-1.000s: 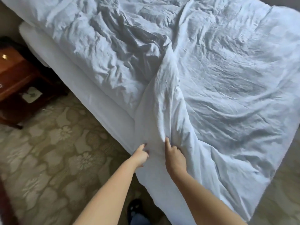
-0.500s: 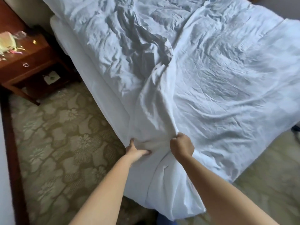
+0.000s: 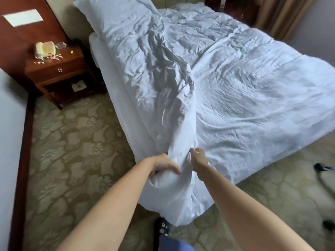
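A crumpled white duvet (image 3: 235, 84) covers the bed, and a raised fold runs from its middle down to the near corner. My left hand (image 3: 164, 164) grips that bunched corner from the left, fingers curled round the cloth. On the right side of the same fold my right hand (image 3: 199, 158) grips the fabric. The corner hangs off the mattress (image 3: 116, 84) toward the floor between my arms. A white pillow (image 3: 116, 20) lies at the head of the bed, upper left.
A dark wooden nightstand (image 3: 59, 73) stands left of the bed with a cream telephone (image 3: 45, 49) and small scraps on top. Patterned green carpet (image 3: 76, 151) spreads around the bed. My shoe (image 3: 162, 226) shows below the corner. Curtains (image 3: 282, 15) hang at the upper right.
The view has pulled back and up, showing more bed and the nightstand. Both hands went from touching the fold to gripping it, and the corner is drawn toward me and bunched tighter.
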Demonstrator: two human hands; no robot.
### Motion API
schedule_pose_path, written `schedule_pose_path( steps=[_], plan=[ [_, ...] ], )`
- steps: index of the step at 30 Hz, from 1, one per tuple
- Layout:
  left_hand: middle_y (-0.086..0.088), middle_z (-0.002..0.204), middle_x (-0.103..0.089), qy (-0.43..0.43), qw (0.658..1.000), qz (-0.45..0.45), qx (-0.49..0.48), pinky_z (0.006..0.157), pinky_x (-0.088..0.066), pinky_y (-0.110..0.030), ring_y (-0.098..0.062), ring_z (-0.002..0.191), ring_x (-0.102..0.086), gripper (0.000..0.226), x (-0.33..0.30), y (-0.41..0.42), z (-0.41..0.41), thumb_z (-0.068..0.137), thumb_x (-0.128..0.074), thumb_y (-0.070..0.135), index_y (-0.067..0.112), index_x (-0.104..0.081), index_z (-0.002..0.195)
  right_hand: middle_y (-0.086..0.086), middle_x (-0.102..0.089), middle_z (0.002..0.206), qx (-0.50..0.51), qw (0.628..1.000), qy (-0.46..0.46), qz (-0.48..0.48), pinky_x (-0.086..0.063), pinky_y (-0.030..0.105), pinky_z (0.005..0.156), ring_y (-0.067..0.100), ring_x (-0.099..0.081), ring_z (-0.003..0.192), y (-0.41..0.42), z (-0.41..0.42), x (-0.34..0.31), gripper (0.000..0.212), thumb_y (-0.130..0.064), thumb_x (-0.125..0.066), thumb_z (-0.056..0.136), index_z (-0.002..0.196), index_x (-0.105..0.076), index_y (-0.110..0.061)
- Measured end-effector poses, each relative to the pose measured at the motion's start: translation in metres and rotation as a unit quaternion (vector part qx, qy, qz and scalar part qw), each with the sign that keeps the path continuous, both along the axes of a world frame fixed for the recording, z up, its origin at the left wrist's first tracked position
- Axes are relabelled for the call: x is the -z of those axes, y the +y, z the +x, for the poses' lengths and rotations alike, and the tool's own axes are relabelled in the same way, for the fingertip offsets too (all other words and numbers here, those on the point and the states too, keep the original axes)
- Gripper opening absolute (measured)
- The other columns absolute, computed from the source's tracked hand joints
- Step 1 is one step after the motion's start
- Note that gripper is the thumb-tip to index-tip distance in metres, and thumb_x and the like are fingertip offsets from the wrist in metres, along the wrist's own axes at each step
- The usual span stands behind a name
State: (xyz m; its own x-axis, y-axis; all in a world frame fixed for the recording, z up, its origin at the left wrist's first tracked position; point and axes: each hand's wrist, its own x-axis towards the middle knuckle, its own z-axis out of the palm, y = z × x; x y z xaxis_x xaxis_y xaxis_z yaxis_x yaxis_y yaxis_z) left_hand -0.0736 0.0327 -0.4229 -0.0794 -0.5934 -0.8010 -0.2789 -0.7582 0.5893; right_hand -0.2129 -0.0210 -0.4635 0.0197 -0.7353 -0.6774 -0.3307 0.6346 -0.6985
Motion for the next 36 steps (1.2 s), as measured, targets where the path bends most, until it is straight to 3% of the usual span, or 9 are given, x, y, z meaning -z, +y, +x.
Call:
schedule_pose_path(
  steps=[6, 11, 14, 17, 21, 25, 30, 33, 36],
  plan=[
    [-0.004, 0.108, -0.066, 0.041, 0.998, -0.043, 0.021, 0.088, -0.053, -0.033, -0.019, 0.101, -0.063, 0.048, -0.052, 0.029, -0.077, 0.075, -0.071, 0.000, 0.019, -0.056, 0.117, 0.010, -0.065, 0.118, -0.109, 0.986, -0.103, 0.070, -0.047, 0.041, 0.100, 0.027, -0.063, 0.106, 0.013, -0.047, -0.057, 0.070, -0.066, -0.060, 0.077, 0.123, -0.058, -0.014],
    [-0.011, 0.128, -0.061, 0.134, 0.990, -0.019, -0.045, 0.104, -0.043, -0.034, -0.023, 0.117, -0.058, 0.046, -0.060, 0.028, -0.109, 0.084, -0.059, -0.005, 0.015, -0.060, 0.125, 0.011, -0.056, 0.077, -0.117, 0.992, 0.055, 0.010, -0.047, 0.031, 0.073, 0.030, -0.059, 0.085, -0.006, -0.095, -0.070, 0.029, -0.013, -0.060, 0.081, 0.107, -0.055, -0.001],
    [-0.009, 0.121, -0.064, -0.048, 0.988, -0.063, -0.130, 0.092, -0.049, -0.026, -0.017, 0.100, -0.061, 0.034, -0.053, 0.020, -0.133, 0.087, -0.057, 0.005, 0.015, -0.065, 0.119, 0.010, -0.048, 0.071, -0.129, 0.990, 0.051, 0.008, -0.044, 0.030, 0.068, 0.027, -0.055, 0.075, -0.027, -0.121, -0.065, 0.014, -0.006, -0.050, 0.087, 0.100, -0.050, -0.002],
    [-0.006, 0.143, -0.040, -0.256, 0.937, -0.055, -0.230, 0.105, -0.039, -0.035, -0.026, 0.126, -0.043, 0.083, -0.038, 0.013, -0.158, 0.070, -0.072, 0.044, 0.029, -0.036, 0.143, 0.012, -0.050, 0.075, -0.146, 0.989, 0.012, 0.027, -0.040, 0.026, 0.056, 0.024, -0.050, 0.063, -0.045, -0.148, -0.059, 0.023, -0.003, -0.045, 0.084, 0.105, -0.054, 0.000],
    [-0.010, 0.147, -0.036, -0.121, 0.943, 0.033, -0.309, 0.098, -0.042, -0.036, -0.029, 0.127, -0.045, 0.119, -0.019, 0.003, -0.206, 0.056, -0.081, 0.052, 0.020, -0.015, 0.150, 0.015, -0.052, 0.087, -0.159, 0.984, -0.014, 0.073, -0.040, 0.028, 0.057, 0.025, -0.049, 0.071, -0.069, -0.203, -0.052, 0.031, -0.002, -0.045, 0.079, 0.109, -0.054, -0.003],
    [-0.007, 0.117, -0.062, -0.163, 0.960, -0.024, -0.228, 0.076, -0.052, -0.026, -0.021, 0.099, -0.061, 0.067, -0.024, -0.010, -0.259, 0.070, -0.075, 0.024, 0.011, -0.051, 0.131, 0.015, -0.055, 0.093, -0.193, 0.977, -0.034, 0.086, -0.041, 0.027, 0.058, 0.026, -0.053, 0.074, -0.085, -0.243, -0.045, 0.035, -0.013, -0.059, 0.085, 0.117, -0.053, -0.002],
    [-0.010, 0.108, -0.059, -0.177, 0.971, -0.051, -0.153, 0.073, -0.049, -0.029, -0.021, 0.096, -0.058, 0.040, -0.063, -0.020, -0.309, 0.084, -0.060, 0.016, 0.013, -0.052, 0.124, 0.013, -0.051, 0.138, -0.242, 0.934, -0.155, 0.211, -0.040, 0.043, 0.103, 0.030, -0.054, 0.120, -0.068, -0.253, -0.052, 0.109, -0.073, -0.066, 0.056, 0.143, -0.038, -0.013],
    [-0.008, 0.096, -0.057, -0.155, 0.978, -0.068, -0.120, 0.066, -0.041, -0.026, -0.018, 0.086, -0.054, 0.035, -0.076, -0.017, -0.335, 0.083, -0.057, 0.004, 0.009, -0.055, 0.118, 0.019, -0.067, 0.095, -0.279, 0.906, -0.216, 0.235, -0.044, 0.037, 0.091, 0.031, -0.062, 0.091, -0.065, -0.264, -0.069, 0.066, -0.062, -0.053, 0.083, 0.104, -0.062, 0.000],
    [-0.006, 0.091, -0.058, -0.121, 0.985, -0.084, -0.084, 0.070, -0.045, -0.025, -0.016, 0.082, -0.055, 0.039, -0.078, -0.001, -0.357, 0.079, -0.057, -0.006, 0.005, -0.059, 0.116, 0.013, -0.058, 0.088, -0.258, 0.956, -0.097, 0.103, -0.041, 0.031, 0.073, 0.026, -0.054, 0.078, -0.065, -0.275, -0.072, 0.023, -0.029, -0.056, 0.093, 0.092, -0.057, -0.006]
  ],
)
